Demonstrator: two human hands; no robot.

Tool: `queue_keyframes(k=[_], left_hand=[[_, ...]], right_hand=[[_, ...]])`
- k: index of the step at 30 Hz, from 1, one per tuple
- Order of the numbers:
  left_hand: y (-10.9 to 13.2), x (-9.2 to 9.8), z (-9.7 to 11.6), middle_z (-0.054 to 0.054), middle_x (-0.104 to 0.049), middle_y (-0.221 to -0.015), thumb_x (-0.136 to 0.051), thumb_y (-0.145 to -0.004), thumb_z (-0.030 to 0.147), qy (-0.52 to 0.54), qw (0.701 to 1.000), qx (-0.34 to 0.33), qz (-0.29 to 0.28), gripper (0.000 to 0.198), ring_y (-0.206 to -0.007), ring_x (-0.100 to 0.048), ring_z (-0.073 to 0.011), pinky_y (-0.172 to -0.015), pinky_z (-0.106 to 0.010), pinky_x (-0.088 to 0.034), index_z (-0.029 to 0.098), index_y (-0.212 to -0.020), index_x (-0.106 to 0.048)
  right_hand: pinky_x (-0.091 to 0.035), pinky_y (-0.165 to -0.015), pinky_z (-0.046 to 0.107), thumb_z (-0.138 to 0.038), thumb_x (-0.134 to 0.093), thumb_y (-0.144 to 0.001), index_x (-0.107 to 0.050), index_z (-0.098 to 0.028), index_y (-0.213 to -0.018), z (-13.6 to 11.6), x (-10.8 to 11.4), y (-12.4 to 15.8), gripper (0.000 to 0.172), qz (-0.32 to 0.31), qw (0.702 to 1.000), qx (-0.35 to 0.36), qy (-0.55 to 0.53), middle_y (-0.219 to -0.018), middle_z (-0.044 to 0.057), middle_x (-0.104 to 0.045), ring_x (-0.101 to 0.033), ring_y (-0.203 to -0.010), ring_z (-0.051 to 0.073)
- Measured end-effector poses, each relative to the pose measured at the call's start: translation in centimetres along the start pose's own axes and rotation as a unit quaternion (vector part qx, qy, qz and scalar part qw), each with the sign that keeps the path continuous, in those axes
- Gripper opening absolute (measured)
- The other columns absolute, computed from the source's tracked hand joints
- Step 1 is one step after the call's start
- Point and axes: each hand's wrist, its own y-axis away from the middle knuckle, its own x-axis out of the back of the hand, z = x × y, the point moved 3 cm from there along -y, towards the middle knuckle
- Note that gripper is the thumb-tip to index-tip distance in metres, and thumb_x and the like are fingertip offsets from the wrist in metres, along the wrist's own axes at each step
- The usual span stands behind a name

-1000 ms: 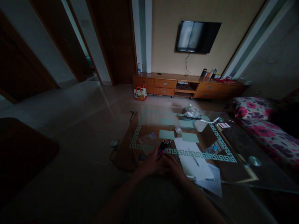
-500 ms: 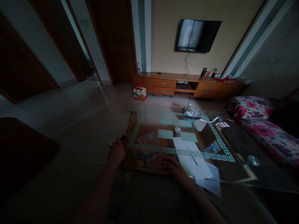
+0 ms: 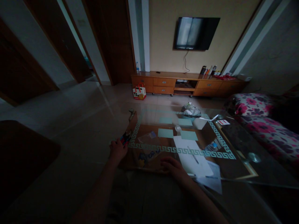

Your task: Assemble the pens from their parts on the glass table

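My left hand (image 3: 118,151) is closed round a bundle of pencils (image 3: 125,137), at the left edge of the glass table (image 3: 224,170). Dark, red and blue barrels show above the fingers, with pale tips pointing up and away. My right hand (image 3: 173,166) lies at the table's near edge, fingers loosely stretched and nothing seen in them. Left of that hand is a clear plastic packet (image 3: 149,155) with blue and yellow print. Just beyond it, white paper (image 3: 187,152) lies with a pen (image 3: 195,159) on top. A second printed sheet (image 3: 213,180) sticks out over the near edge.
A bowl with a plastic bag (image 3: 191,110) stands at the table's far side. A blue-capped bottle (image 3: 211,146) shows at the right, near a red-and-white card (image 3: 223,122). Beyond are a wooden TV cabinet (image 3: 163,82), a gift box (image 3: 139,92) and a flowered sofa (image 3: 263,124).
My left hand has moved slightly up and right with the pencils, which now fan out more visibly. My right hand stays nearly in place. The view has shifted a little.
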Motion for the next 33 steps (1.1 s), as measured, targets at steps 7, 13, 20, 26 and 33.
queue_keyframes(k=[7, 13, 20, 26, 33], left_hand=[[0.4, 1.1, 0.2, -0.026, -0.044, -0.125, -0.045, -0.084, 0.062, 0.057, 0.993, 0.091, -0.042, 0.074, -0.112, -0.05, -0.0444, -0.084, -0.054, -0.044, 0.012, -0.138, -0.035], [0.6, 1.5, 0.2, -0.026, -0.043, -0.128, -0.044, -0.082, 0.065, 0.06, 0.99, 0.118, -0.047, 0.075, -0.118, -0.045, -0.0464, -0.087, -0.058, -0.042, 0.015, -0.137, -0.037], [0.5, 1.2, 0.1, -0.026, -0.042, -0.129, -0.045, -0.08, 0.068, 0.06, 0.988, 0.129, -0.062, 0.076, -0.12, -0.041, -0.0475, -0.09, -0.06, -0.039, 0.015, -0.135, -0.041], [0.7, 2.9, 0.8, -0.025, -0.045, -0.124, -0.036, -0.092, 0.054, 0.065, 0.991, 0.115, -0.018, 0.058, -0.118, -0.042, -0.0452, -0.087, -0.058, -0.041, 0.015, -0.131, -0.049], [1.7, 4.7, 6.3, -0.012, -0.059, -0.118, -0.038, -0.097, 0.032, 0.234, 0.963, -0.124, -0.054, 0.035, -0.115, -0.052, -0.0287, -0.104, -0.045, -0.037, 0.02, -0.121, -0.06]], right_hand=[[-0.045, -0.064, 0.028, -0.035, -0.066, -0.075, -0.066, -0.02, -0.097, -0.5, -0.2, 0.2, 0.027, 0.013, 1.0, -0.004, 0.009, -0.089, 0.004, -0.068, -0.062, -0.076, 0.017], [-0.044, -0.064, 0.028, -0.035, -0.067, -0.075, -0.066, -0.02, -0.095, -0.3, -0.4, -0.1, 0.024, 0.01, 1.0, 0.022, 0.019, -0.086, 0.003, -0.067, -0.06, -0.073, 0.016], [-0.046, -0.065, 0.028, -0.036, -0.066, -0.078, -0.066, -0.02, -0.099, 0.3, -0.1, -0.3, 0.026, 0.0, 0.999, 0.038, 0.027, -0.088, 0.003, -0.067, -0.061, -0.073, 0.016], [-0.047, -0.064, 0.028, -0.04, -0.066, -0.078, -0.063, -0.019, -0.102, -0.2, 1.4, -0.7, 0.032, 0.033, 0.998, 0.038, 0.036, -0.092, 0.005, -0.068, -0.064, -0.08, 0.019], [-0.049, -0.061, 0.028, -0.042, -0.067, -0.076, -0.063, -0.021, -0.104, -1.4, 5.2, -1.2, 0.036, 0.082, 0.996, 0.019, 0.006, -0.087, 0.003, -0.068, -0.064, -0.074, 0.018]])
